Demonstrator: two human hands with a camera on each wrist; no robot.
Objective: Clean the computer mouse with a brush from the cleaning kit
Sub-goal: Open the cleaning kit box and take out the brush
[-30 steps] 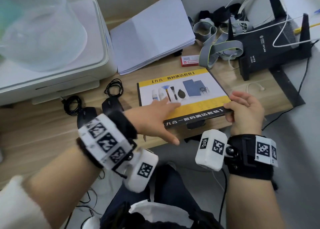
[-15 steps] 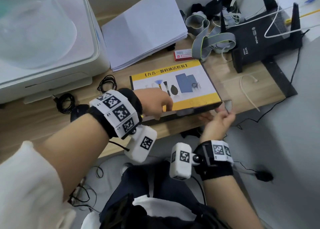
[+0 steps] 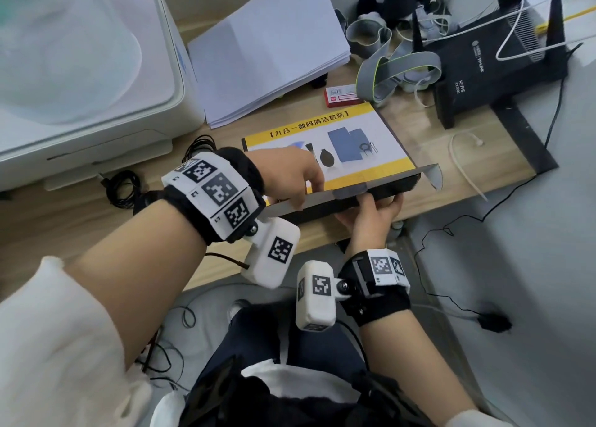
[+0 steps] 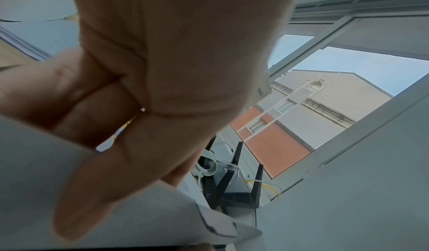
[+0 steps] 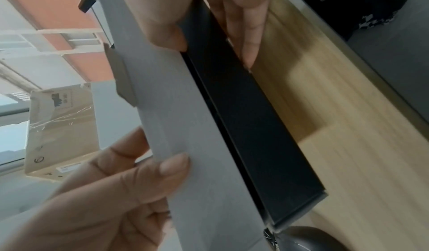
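The cleaning kit box (image 3: pixel 354 126), yellow and white on top with black sides, lies at the desk's front edge. Its grey front flap (image 3: pixel 322 197) stands open. My left hand (image 3: pixel 296 175) reaches over the lid and pinches the flap (image 4: pixel 116 218) between thumb and curled fingers. My right hand (image 3: pixel 367 217) grips the box's front from below, with its thumb (image 5: pixel 171 165) on the flap (image 5: pixel 167 99) beside the black side wall (image 5: pixel 250 135). A black mouse (image 3: pixel 143 200) lies mostly hidden behind my left wrist band. The box's contents do not show, and no brush is in view.
A white printer (image 3: pixel 96 104) fills the left. A paper stack (image 3: pixel 264 49), a small red box (image 3: pixel 342 96), grey straps (image 3: pixel 387 68) and a black router (image 3: pixel 496 62) lie behind the kit. Coiled black cables (image 3: pixel 122 184) sit left of it. A white tie (image 3: pixel 461 162) lies at right.
My right hand has left the box's right corner and now holds the front from below. My left hand slid to the front edge. The grey flap has come open.
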